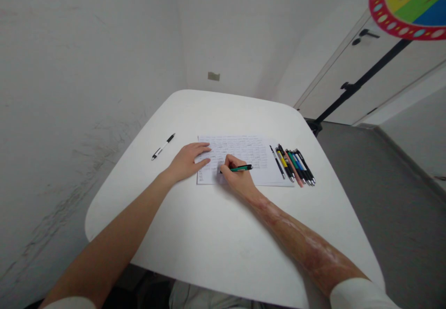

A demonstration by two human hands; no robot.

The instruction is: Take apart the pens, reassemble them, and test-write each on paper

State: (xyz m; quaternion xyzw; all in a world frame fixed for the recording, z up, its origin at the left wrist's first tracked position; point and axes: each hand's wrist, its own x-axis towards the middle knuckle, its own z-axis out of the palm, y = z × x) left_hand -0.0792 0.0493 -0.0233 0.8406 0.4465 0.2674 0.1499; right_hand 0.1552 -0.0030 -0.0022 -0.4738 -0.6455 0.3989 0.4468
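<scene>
A sheet of paper (278, 179) with rows of handwriting lies on the white table. My left hand (190, 160) rests flat on its left edge, fingers apart. My right hand (239, 176) is closed around a green and black pen (242, 167), its tip hidden by the fingers near the lower rows of writing. One slim black pen (278, 162) lies on the paper's right side. Beside it several pens (296, 166) in yellow, pink, green, blue and black lie in a row, partly over the paper's edge. A white and black pen (163, 147) lies alone left of my left hand.
The white table (223, 234) has rounded corners and stands against scuffed walls (87, 90). A colourful wheel (411, 2) on a black stand (362, 81) is at the right, before a door (386, 62) with a black handle. Grey floor shows at the right.
</scene>
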